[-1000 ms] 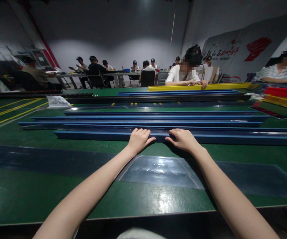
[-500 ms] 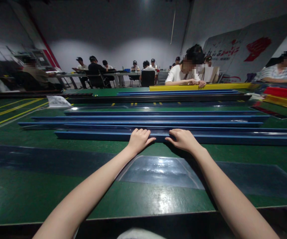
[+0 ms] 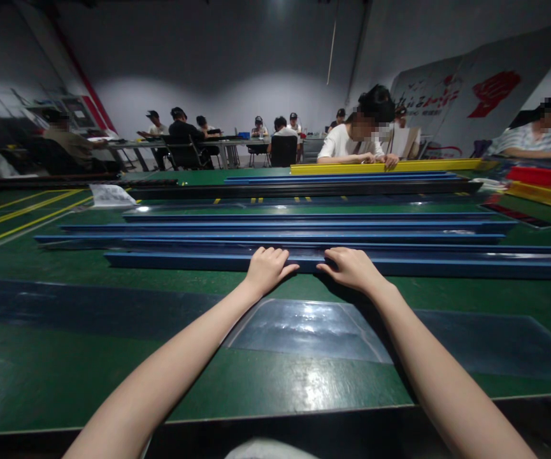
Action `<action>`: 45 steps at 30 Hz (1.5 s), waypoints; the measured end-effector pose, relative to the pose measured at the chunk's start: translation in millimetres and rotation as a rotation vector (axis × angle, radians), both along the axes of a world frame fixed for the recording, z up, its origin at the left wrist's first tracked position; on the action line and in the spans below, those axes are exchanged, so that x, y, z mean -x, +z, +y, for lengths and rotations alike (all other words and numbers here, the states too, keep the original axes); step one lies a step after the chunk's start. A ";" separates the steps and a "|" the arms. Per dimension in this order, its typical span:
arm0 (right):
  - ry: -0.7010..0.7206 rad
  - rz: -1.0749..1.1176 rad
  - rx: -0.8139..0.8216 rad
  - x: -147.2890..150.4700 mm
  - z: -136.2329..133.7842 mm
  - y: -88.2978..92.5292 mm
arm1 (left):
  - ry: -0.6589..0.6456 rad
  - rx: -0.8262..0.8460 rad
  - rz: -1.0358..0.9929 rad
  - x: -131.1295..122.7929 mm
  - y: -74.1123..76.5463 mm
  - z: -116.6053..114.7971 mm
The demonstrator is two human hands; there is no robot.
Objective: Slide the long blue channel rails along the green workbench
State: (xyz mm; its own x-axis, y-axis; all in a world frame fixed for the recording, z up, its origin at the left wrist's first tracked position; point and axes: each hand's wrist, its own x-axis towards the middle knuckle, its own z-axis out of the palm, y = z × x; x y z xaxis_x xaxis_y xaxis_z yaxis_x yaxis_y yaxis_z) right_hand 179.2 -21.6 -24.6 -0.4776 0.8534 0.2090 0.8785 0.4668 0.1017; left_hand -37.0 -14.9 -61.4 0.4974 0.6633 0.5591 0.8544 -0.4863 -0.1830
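Observation:
A long blue channel strip (image 3: 184, 261) lies across the green table (image 3: 237, 389), nearest to me of several blue strips. My left hand (image 3: 269, 266) grips its near wall, fingers curled over the top and thumb on the near side. To the right, separated by a short gap, my right hand (image 3: 349, 262) holds the same strip with fingers bent over it and thumb pointing left. Between my forearms and the table edge, a clear plastic sheet (image 3: 308, 328) lies flat. Both sets of fingertips are hidden inside the channel.
More blue strips (image 3: 199, 228) and a black strip (image 3: 304, 189) lie beyond. Across the table a person (image 3: 349, 140) holds a yellow strip (image 3: 385, 167). Red (image 3: 540, 176) and yellow trays (image 3: 540, 193) stand at the right, near a dark flat object (image 3: 521, 217). Several people sit farther back.
The yellow strip across the table has shifted slightly to the right, along with the hand of the person holding it. My hands have not visibly moved.

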 end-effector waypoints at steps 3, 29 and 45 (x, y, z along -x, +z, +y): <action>0.002 -0.003 -0.001 -0.2 0.1 0.1 | -0.002 0.002 0.002 -0.3 0.3 -0.2; 0.005 0.004 -0.011 -0.7 0.8 -1.3 | -0.009 -0.040 0.011 -0.2 -0.8 0.6; 0.007 0.005 -0.002 -0.6 1.2 -1.8 | -0.012 -0.054 0.006 -0.2 -2.4 1.8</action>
